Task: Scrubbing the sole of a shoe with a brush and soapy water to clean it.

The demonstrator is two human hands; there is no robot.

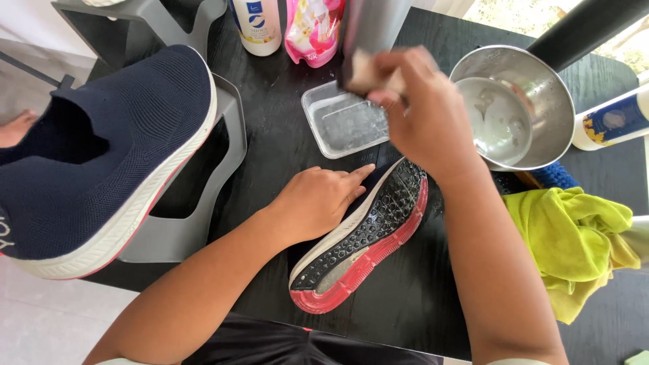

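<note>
Shoe (365, 233) lies on its side on the black table (405, 304), its studded black sole with the red edge turned up and towards the right. Her or his left hand (318, 199) presses flat on the shoe's upper side, fingers stretched along the white midsole, pinning it down rather than clasping it. The right hand (422, 111) is raised above the toe end, fingers closed round a small pale pad (362, 73), perhaps a sponge or brush; its shape is blurred and I cannot tell which. Just beyond that hand sits a clear plastic tray (338, 125) with a little water in it, and to the right a steel pan (520, 108) holds cloudy liquid, its dark handle running off towards the top corner. A yellow cloth (574, 236) is crumpled at the right edge of the table, near the pan, with something blue knitted (558, 174) between them. At the far side stand a white bottle (257, 23) and a pink pouch (312, 30). To the left, the second navy shoe (101, 155) rests upright on a grey stool (203, 209), well apart from the one being held. A white and blue tube (612, 122) lies at the far right.
</note>
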